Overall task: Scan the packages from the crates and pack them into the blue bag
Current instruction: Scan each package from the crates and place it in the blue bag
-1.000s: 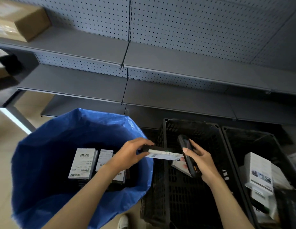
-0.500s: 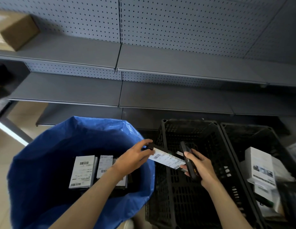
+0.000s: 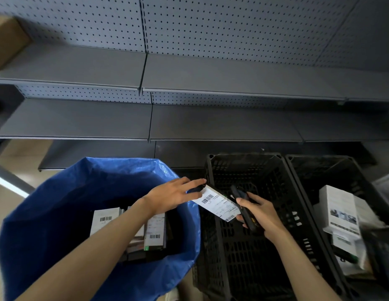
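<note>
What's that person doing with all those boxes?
A person is scanning packages. The left hand holds a flat package by one end, label up, above where the blue bag meets a black crate. The right hand grips a black scanner right beside that label. Several labelled packages lie in the bag, and more boxes sit in the crate on the right.
</note>
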